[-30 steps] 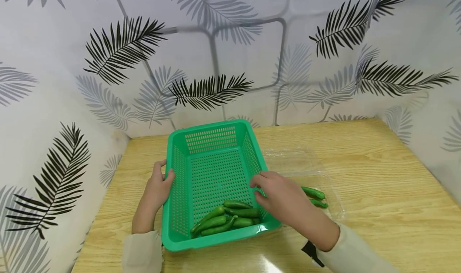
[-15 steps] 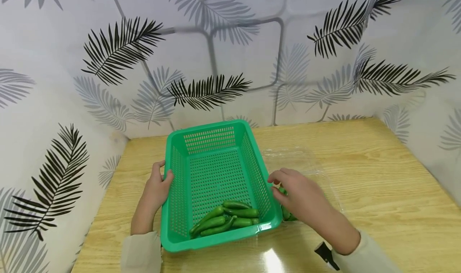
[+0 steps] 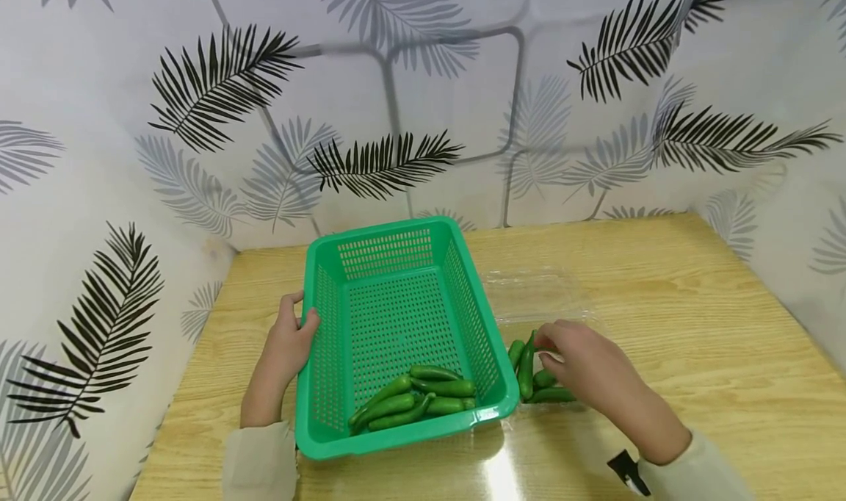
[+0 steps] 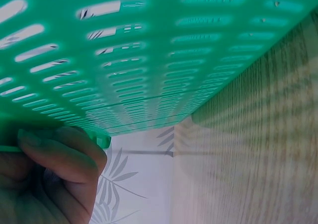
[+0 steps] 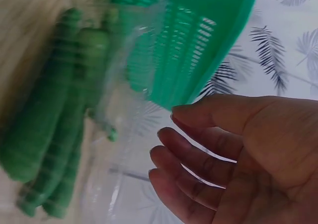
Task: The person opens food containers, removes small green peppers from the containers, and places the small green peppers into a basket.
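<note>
My left hand (image 3: 288, 343) grips the left rim of a green plastic basket (image 3: 327, 416), fingers curled over its edge. In the left wrist view, the fingers (image 4: 64, 157) bend at the rim beside the slotted wall. Several green chili peppers (image 3: 396, 407) lie at the basket's near end. To the right, my right hand (image 3: 584, 358) hovers over more green peppers (image 3: 526, 372) in a clear plastic box (image 5: 121, 149). Its fingers are loosely bent and hold nothing in the right wrist view, thumb and fingertips apart. One pepper's stem end lies right by the fingertips in the head view.
The clear box's open lid (image 3: 535, 295) lies behind the peppers on the wooden table (image 3: 694, 325). A leaf-patterned wall covering (image 3: 449, 104) rises along the table's back and sides. The basket's right rim borders the box closely.
My right hand has moved from over the basket's right side, rightward to the peppers in the clear box. The left hand and basket stay nearly in place.
</note>
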### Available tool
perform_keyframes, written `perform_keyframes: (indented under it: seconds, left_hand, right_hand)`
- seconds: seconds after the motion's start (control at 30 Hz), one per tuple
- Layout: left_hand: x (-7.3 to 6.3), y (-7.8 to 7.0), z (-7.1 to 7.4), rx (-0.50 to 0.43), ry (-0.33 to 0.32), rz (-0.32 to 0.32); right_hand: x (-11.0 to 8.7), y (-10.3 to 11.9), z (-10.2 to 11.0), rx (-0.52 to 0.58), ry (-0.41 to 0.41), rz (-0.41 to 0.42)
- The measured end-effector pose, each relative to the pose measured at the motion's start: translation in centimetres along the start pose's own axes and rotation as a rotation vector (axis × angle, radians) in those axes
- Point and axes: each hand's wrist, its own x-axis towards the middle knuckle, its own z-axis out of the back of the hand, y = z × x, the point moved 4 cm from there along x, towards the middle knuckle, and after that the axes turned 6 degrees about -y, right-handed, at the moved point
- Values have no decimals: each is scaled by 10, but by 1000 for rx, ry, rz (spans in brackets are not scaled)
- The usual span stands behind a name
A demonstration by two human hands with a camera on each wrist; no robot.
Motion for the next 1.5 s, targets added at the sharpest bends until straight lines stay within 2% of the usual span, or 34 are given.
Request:
perform_keyframes:
  seconds: [0.13,0.47,0.8,1.17,1.33,1.5]
  left_hand:
    - [1,0,0,-9,-2,-6]
    - [1,3,0,-16,9,-7]
    - [1,3,0,-6,-1,-5]
    - [2,3,0,-27,5,-3]
    - [1,3,0,-21,8,-6]
    - [1,2,1,-22,6,-14]
  right_hand:
    - [-3,-16,-9,-6,59,-29]
    - [-7,-36,-24,-16,104,-32]
    - [-9,-45,-38,-50,67,19]
    - [-8,-48,-44,-68,5,69]
    - [-9,-49,-44,-89,-16,92]
    - [-8,-46,-34,-87,-29,97]
